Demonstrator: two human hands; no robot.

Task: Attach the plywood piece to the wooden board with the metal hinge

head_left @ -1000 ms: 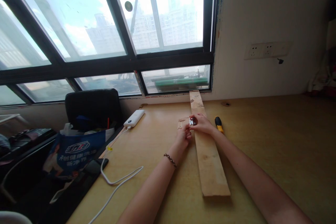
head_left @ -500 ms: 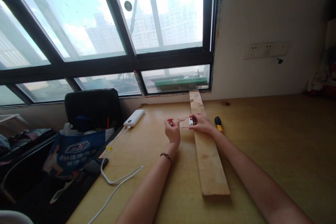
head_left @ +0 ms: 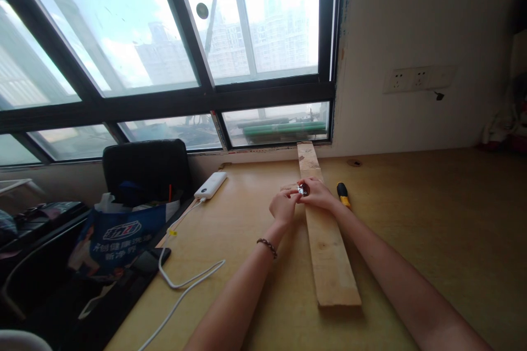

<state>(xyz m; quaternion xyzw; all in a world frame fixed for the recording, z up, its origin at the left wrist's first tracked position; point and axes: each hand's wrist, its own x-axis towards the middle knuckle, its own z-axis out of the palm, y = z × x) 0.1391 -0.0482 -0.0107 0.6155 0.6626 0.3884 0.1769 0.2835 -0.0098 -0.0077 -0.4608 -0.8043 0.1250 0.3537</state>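
My right hand [head_left: 316,195] is closed on a small shiny metal piece [head_left: 303,190] with a dark part, held over a long wooden board [head_left: 332,263]. My left hand [head_left: 284,205], a beaded bracelet on its wrist, meets that piece from the left with pinched fingertips. Whether something small sits between those left fingers is hidden. Behind the left fingers, a short flat wooden piece [head_left: 288,187] juts out to the left of the board, mostly covered. The board lies lengthwise on the table, its far end by the window sill.
A screwdriver with a black and yellow handle [head_left: 343,195] lies right of the board. At the table's left edge are a white power bank [head_left: 211,185] and its white cable [head_left: 181,285]. A black chair [head_left: 145,162] with a blue bag [head_left: 121,236] stands left.
My left hand has moved right, bringing its fingertips up to the shiny metal piece. My right hand stays in nearly the same place, still holding it.
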